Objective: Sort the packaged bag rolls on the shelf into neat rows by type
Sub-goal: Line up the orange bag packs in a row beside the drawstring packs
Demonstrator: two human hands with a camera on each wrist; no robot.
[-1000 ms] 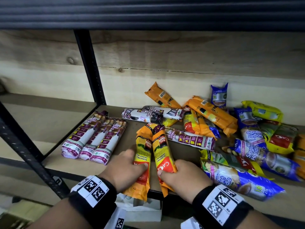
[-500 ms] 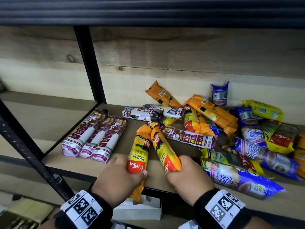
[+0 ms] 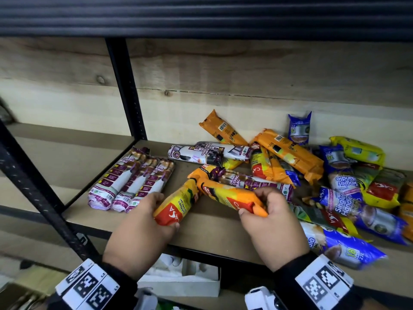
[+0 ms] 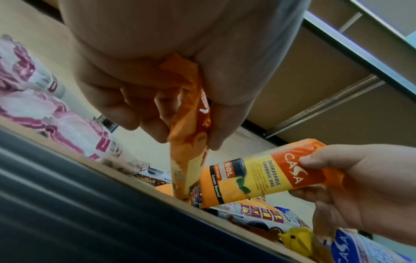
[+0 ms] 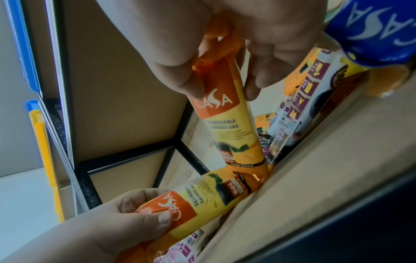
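Orange-yellow CASA rolls, one per hand: left hand (image 3: 143, 222) clamped on left roll (image 3: 176, 204), right hand (image 3: 270, 222) on right roll (image 3: 228, 195), mid-frame on the shelf (image 3: 212, 222). Step: starting the orange row. Next: lay both parallel beside the purple drawstring row (image 3: 131, 180), centre left.

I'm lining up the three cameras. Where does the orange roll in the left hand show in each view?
Head: left roll, lower centre, slanting up right, near end in the left hand.
Left wrist: centre, running down from the hand at top.
Right wrist: bottom left to centre, hand at lower left.
Shared landmark: the right roll, whose far end meets it in a V.
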